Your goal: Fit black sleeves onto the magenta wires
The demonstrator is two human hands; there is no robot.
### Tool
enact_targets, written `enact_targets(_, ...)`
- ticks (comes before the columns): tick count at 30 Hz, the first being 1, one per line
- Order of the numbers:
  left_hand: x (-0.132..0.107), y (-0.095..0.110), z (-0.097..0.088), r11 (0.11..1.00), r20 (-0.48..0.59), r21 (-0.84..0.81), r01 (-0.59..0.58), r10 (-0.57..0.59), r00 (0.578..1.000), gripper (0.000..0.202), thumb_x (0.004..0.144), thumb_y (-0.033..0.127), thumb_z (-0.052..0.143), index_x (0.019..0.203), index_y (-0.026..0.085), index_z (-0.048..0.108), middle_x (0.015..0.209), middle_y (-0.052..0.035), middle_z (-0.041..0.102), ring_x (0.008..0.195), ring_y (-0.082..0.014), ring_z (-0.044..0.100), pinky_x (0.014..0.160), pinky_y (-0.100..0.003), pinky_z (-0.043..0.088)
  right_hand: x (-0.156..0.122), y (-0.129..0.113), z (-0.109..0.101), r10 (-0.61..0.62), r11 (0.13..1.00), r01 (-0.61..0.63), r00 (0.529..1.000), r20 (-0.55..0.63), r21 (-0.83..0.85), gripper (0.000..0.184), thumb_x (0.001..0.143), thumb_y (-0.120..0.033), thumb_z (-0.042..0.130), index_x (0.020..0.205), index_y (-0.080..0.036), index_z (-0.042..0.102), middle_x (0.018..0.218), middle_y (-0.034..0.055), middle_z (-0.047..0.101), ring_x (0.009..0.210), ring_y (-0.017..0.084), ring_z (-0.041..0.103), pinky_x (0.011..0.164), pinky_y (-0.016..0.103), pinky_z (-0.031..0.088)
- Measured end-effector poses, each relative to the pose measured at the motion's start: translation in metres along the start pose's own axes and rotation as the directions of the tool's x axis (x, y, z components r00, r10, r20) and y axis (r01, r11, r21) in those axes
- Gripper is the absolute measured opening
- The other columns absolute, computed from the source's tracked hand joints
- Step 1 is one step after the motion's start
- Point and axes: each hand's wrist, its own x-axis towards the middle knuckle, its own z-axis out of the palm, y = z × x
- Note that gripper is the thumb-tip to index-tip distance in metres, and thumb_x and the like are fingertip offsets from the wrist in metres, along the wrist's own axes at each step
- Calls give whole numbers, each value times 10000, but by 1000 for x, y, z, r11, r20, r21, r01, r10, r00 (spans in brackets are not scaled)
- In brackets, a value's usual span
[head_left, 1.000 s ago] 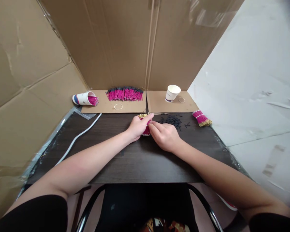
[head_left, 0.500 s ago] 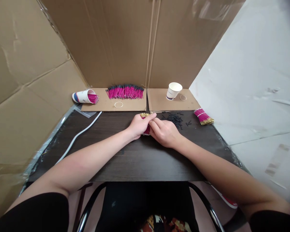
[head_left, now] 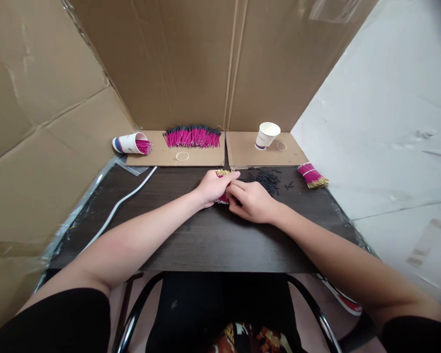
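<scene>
My left hand (head_left: 213,187) is wrapped around a bundle of magenta wires (head_left: 222,199), whose gold tips point away from me and silvery ends point toward me. Against the bundle's right side, my right hand (head_left: 255,202) has its fingers curled in a pinch close to the left thumb. What those fingers pinch is hidden. Just behind the right hand lies a loose pile of small black tubes (head_left: 266,180). Farther right, a second bundle of magenta wires (head_left: 310,172) with gold tips is held by a pale band.
At the back, a row of black-tipped magenta wires (head_left: 193,137) lies on cardboard (head_left: 154,159). A tipped paper cup (head_left: 125,143) holds more wires; another paper cup (head_left: 265,139) stands upright. A white cable (head_left: 127,197) crosses the table's left side. Cardboard walls (head_left: 183,63) rise behind and left.
The view has shifted slightly. Both hands stay together at the bundle, with the right fingers bent a little differently and a small gap showing under them.
</scene>
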Motion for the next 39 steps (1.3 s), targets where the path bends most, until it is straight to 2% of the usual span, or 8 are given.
enact_targets(15,7,2,-2,1000,-22,8,4,-4,1000,475,720,449,958,640,201,562,593,46,522,570,-107,458,575,-287,361,0,-4,-1,32,990,-42,997,71,138,104,929,-108,546,933,-208,570,875,32,620,710,166,466,632,304,346)
enact_targets(21,2,-1,0,995,-24,-93,38,-41,999,420,731,448,973,753,178,651,688,4,648,616,-141,592,590,-290,448,-2,0,-2,133,991,-133,989,57,-4,62,979,-160,544,967,-195,594,947,59,674,693,161,499,601,311,324)
enact_targets(25,0,-3,2,990,-3,-133,43,-44,999,392,761,436,968,796,165,687,714,-13,685,648,-154,633,624,-300,500,-3,2,-4,155,983,-152,988,19,-105,111,1041,-186,529,1007,-184,635,985,74,721,687,159,548,575,314,332)
enact_targets(27,1,-3,2,986,-19,-160,40,-43,999,389,761,427,976,801,162,693,713,-12,686,656,-154,636,637,-301,511,-4,2,-4,155,980,-154,988,-2,-124,139,1074,-189,526,1031,-180,658,987,71,736,694,157,589,571,308,371)
enact_targets(30,3,-3,0,981,-59,-192,3,-15,998,413,754,425,992,761,161,673,690,3,660,643,-131,605,635,-283,493,-6,2,-3,133,985,-138,990,-54,-102,170,1124,-207,534,1118,-162,698,1006,77,766,763,174,689,609,303,490)
enact_targets(34,5,-1,-1,980,-46,-197,40,-50,998,448,743,458,1015,766,162,678,689,7,652,640,-127,596,641,-282,485,-9,5,-1,93,992,-103,988,-122,-77,229,1159,-227,559,1307,-158,719,1206,121,821,938,211,802,706,324,633)
enact_targets(39,5,4,-5,963,-10,-241,120,-126,992,510,698,494,1051,807,159,683,703,-5,660,632,-139,614,644,-294,501,-13,9,2,5,990,-23,991,-132,-140,234,1156,-206,576,1267,-150,774,1239,144,850,1061,266,855,761,365,706)
